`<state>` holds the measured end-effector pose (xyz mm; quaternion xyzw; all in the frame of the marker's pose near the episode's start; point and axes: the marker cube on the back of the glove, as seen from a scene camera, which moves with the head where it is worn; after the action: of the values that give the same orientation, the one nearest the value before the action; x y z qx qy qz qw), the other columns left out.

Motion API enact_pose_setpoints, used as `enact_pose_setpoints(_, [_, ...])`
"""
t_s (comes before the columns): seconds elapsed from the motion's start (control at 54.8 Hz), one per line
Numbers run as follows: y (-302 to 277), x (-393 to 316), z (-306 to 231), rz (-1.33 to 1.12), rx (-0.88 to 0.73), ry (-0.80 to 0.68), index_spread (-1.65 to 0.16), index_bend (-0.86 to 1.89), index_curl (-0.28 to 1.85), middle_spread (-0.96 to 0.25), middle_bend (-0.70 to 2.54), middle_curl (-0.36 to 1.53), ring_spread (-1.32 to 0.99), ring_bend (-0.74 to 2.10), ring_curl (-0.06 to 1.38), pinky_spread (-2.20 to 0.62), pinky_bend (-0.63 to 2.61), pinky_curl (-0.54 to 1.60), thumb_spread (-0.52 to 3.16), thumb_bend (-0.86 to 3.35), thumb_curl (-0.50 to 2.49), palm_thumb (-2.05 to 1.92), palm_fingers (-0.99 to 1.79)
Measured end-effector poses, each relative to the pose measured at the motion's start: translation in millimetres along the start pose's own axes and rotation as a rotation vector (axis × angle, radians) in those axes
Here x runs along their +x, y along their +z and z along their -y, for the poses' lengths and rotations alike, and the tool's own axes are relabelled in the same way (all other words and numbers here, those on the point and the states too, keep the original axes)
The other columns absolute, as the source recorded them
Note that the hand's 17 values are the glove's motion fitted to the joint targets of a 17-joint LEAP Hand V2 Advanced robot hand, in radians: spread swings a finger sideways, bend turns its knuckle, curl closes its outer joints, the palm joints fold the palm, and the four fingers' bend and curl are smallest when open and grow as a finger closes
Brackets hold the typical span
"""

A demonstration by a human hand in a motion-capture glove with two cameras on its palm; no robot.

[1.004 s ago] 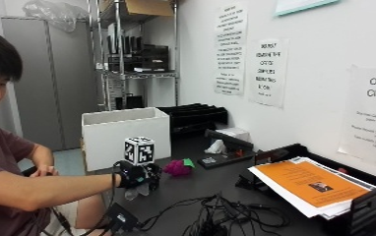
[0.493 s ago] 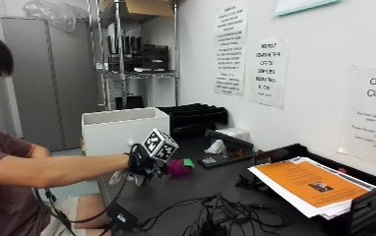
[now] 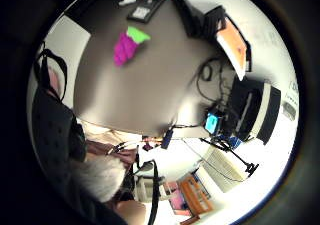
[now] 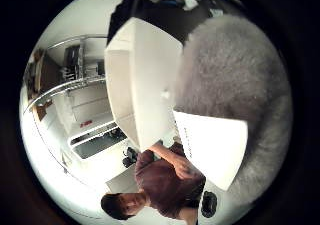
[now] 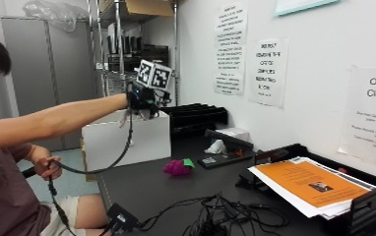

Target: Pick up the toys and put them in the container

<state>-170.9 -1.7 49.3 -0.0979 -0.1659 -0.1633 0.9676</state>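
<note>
The gloved right hand (image 5: 143, 101) is raised over the open top of the white box (image 5: 119, 140), which stands at the far left end of the dark table (image 5: 175, 191). From the outside it is hard to say whether the fingers are curled round anything; the thumb-side palm view is largely filled by a grey furry toy (image 4: 235, 85) with a white tag (image 4: 212, 142) pressed close to the palm, and the box's white inside (image 4: 137, 85) lies right beside it. I judge that the hand grasps this furry toy and is about to drop it in, though the fingers themselves are not visible, so I cannot be certain. So one toy looks to be at the point of delivery but not yet let go. One toy at least is left: a magenta toy (image 5: 177, 167) with a green tip lies on the table, just right of the box and near a black tray (image 5: 224, 158); the little-finger palm view shows the same toy (image 3: 127, 45) well apart from the hand. The inside of the box is hidden from the outside camera, so whether other toys already lie in it cannot be told.
</note>
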Motion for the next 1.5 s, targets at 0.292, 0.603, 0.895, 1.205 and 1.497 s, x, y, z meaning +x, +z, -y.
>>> enact_pose_setpoints(0.292, [-86, -141, 1, -0.123, 0.177, -0.181, -0.34, 0.53, -0.01, -0.29, 0.98, 0.84, -0.34, 1.32, 0.58, -0.37, 0.93, 0.42, 0.36, 0.14, 0.92, 0.69, 1.07])
enact_pose_setpoints(0.603, [-31, -298, 35, -0.155, 0.278, -0.509, -0.35, 0.43, -0.03, -0.32, 0.9, 0.88, -0.33, 1.37, 0.59, -0.37, 0.96, 0.43, 0.33, 0.09, 1.0, 0.68, 1.03])
enact_pose_setpoints(0.895, [20, -312, 51, -0.434, -0.047, -0.478, -0.18, 0.03, 0.03, -0.21, 0.32, 0.75, -0.24, 1.14, 0.57, -0.26, 1.29, 0.55, 0.92, -0.09, 0.78, 0.26, -0.31])
enact_pose_setpoints(1.205, [-65, -259, 47, -0.379, 0.094, -0.29, -0.16, 0.04, 0.07, 0.01, 0.12, 0.49, -0.05, 0.63, 0.31, -0.01, 1.16, 0.41, 1.14, -0.03, 0.53, 0.01, -0.35])
enact_pose_setpoints(1.497, [-79, -109, 57, -0.31, 0.096, -0.049, -0.19, 0.05, 0.09, 0.02, 0.15, 0.41, -0.02, 0.58, 0.3, 0.02, 1.04, 0.36, 1.23, -0.04, 0.4, -0.04, -0.24])
